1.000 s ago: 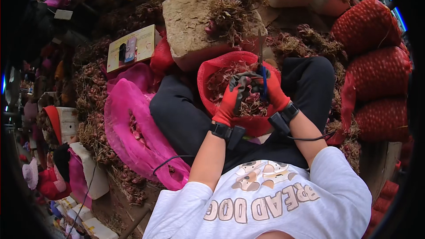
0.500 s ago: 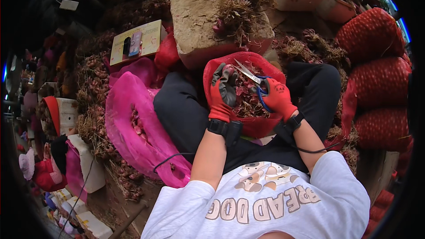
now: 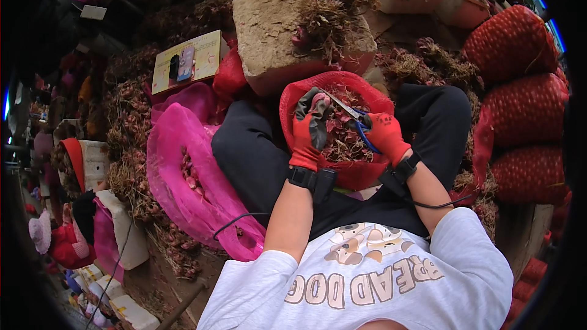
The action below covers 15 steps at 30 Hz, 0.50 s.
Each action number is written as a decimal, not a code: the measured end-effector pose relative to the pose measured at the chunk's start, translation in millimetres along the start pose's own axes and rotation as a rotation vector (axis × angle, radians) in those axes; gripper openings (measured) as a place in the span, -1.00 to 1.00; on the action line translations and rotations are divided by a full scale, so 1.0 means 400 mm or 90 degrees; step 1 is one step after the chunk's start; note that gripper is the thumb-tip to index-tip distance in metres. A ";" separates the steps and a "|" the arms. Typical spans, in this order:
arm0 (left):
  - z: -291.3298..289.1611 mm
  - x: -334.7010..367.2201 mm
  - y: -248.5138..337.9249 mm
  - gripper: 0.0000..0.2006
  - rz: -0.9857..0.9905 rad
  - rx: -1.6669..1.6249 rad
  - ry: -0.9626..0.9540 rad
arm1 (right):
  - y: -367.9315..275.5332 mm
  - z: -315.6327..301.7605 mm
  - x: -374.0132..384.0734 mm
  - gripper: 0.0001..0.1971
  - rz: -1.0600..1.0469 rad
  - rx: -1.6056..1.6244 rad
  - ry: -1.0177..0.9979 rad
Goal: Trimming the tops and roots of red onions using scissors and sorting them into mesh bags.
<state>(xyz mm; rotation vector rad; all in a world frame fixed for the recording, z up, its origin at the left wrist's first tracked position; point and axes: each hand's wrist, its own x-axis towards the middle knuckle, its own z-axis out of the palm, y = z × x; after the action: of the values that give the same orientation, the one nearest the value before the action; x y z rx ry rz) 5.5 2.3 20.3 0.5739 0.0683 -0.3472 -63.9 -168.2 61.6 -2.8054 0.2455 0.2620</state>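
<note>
Between my knees sits a red mesh bag (image 3: 285, 110), its mouth wide, with dry reddish skins and stalk trimmings (image 3: 343, 137) inside. My left hand (image 3: 310, 123), in a red glove with a grey-black palm, is closed round a small pinkish shallot (image 3: 320, 99) over the bag's left side. My right hand (image 3: 385, 134), in a red glove, grips blue-handled scissors (image 3: 343, 106). Their blades look nearly together and point up-left, the tips close to the shallot. I cannot tell whether they touch it.
A pink mesh bag (image 3: 168, 165) with shallots lies at my left. Ahead, a pale block (image 3: 266, 33) carries a dried shallot bunch (image 3: 333, 15). Left of it a phone (image 3: 186, 63) rests on a board (image 3: 211, 55). Filled red sacks (image 3: 526, 107) are stacked at right.
The scissor blades have closed up and tilted lower, towards the shallot. My left hand has turned slightly, so more of the shallot shows. My right hand has stayed near its place.
</note>
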 end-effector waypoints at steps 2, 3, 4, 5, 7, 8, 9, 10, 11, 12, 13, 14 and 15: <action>0.002 -0.001 0.007 -0.73 -0.036 -0.062 0.003 | -0.008 -0.011 -0.004 -0.67 0.023 0.105 -0.039; -0.002 -0.007 0.011 -0.74 -0.056 -0.106 0.003 | -0.011 -0.012 -0.006 -0.67 0.034 0.159 -0.058; -0.006 -0.010 0.015 -0.76 -0.076 -0.150 0.003 | -0.011 -0.007 -0.007 -0.66 0.003 0.198 -0.022; -0.009 -0.006 0.018 -0.77 -0.104 -0.186 0.005 | -0.008 0.001 -0.009 -0.65 -0.027 0.236 0.014; -0.026 0.006 0.012 -0.77 -0.160 -0.259 0.010 | 0.000 0.021 -0.011 -0.64 -0.054 0.234 0.061; -0.035 0.006 0.004 -0.78 -0.161 -0.275 0.011 | 0.005 0.034 -0.010 -0.64 -0.050 0.195 0.073; -0.046 0.005 -0.008 -0.79 -0.161 -0.291 0.013 | 0.003 0.039 -0.010 -0.63 -0.047 0.156 0.084; -0.058 0.006 -0.020 -0.79 -0.162 -0.307 0.015 | 0.001 0.042 -0.011 -0.63 -0.052 0.147 0.092; -0.070 0.009 -0.030 -0.79 -0.127 -0.245 -0.001 | -0.003 0.044 -0.012 -0.63 -0.056 0.137 0.101; -0.075 0.010 -0.036 -0.78 -0.092 -0.183 -0.017 | -0.010 0.043 -0.013 -0.63 -0.061 0.127 0.109; -0.081 0.012 -0.042 -0.78 -0.057 -0.120 -0.032 | -0.018 0.040 -0.014 -0.65 -0.060 0.091 0.122; -0.084 0.013 -0.050 -0.78 0.066 0.105 -0.029 | -0.027 0.034 -0.016 -0.67 -0.060 0.055 0.135; -0.076 0.014 -0.056 -0.77 0.186 0.329 -0.026 | -0.031 0.026 -0.018 -0.69 -0.058 0.018 0.149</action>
<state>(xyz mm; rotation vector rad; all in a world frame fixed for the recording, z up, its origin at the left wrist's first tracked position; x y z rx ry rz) 4.2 -0.4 -17.8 1.0737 -0.1495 -0.0869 -70.0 -152.1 57.1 -2.8074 0.1709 -0.0902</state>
